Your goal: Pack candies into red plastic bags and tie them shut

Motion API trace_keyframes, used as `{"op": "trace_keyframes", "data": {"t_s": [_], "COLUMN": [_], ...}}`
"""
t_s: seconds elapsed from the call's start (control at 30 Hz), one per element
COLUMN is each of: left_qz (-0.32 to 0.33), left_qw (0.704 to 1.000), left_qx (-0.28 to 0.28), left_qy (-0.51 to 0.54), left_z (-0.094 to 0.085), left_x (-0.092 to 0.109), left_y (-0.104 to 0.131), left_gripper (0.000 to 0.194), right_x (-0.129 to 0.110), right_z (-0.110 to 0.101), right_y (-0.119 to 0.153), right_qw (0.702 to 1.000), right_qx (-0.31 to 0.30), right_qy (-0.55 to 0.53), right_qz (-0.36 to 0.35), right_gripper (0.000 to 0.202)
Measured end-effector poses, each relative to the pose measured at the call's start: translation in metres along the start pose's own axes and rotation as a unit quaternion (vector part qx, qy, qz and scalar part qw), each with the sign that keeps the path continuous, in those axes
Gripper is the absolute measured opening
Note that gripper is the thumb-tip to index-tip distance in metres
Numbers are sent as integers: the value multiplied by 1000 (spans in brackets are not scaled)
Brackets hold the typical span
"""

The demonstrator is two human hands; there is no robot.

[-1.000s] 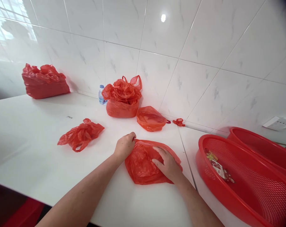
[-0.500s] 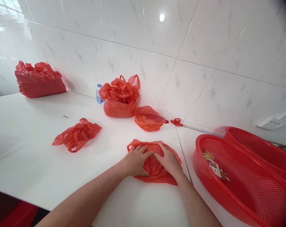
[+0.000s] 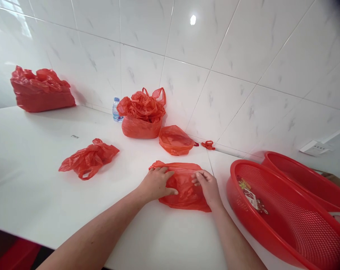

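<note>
Here, lying flat on table [image 3: 158, 243]: bag [image 3: 183, 187], long axis running roughly left to right. Over its left end: left hand [image 3: 157, 183], fingers spread wide, touching bag. At its right end, on side nearer basket [image 3: 243, 213]: right hand [image 3: 209, 185], fingers curled, thumb close to fingertips; cannot tell whether pinching bag.

We are seeing thin, wrinkled, slightly shiny plastic in the nearest red bag [image 3: 183, 187]. We are also finding glossy wall tiles [image 3: 192, 43], a smooth, faintly reflective tabletop [image 3: 147, 238], and rigid, perforated plastic in the front basket [image 3: 288, 213].
</note>
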State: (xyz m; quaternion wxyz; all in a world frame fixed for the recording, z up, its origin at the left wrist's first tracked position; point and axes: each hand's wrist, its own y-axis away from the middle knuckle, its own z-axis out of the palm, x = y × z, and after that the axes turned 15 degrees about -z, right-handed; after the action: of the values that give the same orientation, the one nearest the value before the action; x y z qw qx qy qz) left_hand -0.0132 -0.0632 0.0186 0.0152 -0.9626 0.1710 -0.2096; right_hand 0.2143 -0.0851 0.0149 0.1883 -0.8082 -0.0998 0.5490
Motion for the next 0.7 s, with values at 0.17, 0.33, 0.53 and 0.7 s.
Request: {"op": "trace_keyframes", "data": {"t_s": [0.17,0.33,0.53,0.7], "left_qz": [-32,-56,-60,-20], "left_qw": [998,996,996,992], "left_qx": [16,27,54,121], "left_qy": [-49,-63,-37,38], "left_z": [3,3,-2,-14], "left_x": [-5,-9,-17,-11], "left_y": [-1,-2,-9,-7], "left_gripper": [58,54,51,37], "right_x": [-7,-30,-70,-68], "right_z": [9,13,-45,-135], "right_y": [5,17,33,25], "right_qw": [963,946,919,918], "right_qx": [-167,-75,55,91], "right_qy": [196,232,323,386], "right_qz": [-85,-213,-219,-3], "right_gripper": [32,27,25,47]}}
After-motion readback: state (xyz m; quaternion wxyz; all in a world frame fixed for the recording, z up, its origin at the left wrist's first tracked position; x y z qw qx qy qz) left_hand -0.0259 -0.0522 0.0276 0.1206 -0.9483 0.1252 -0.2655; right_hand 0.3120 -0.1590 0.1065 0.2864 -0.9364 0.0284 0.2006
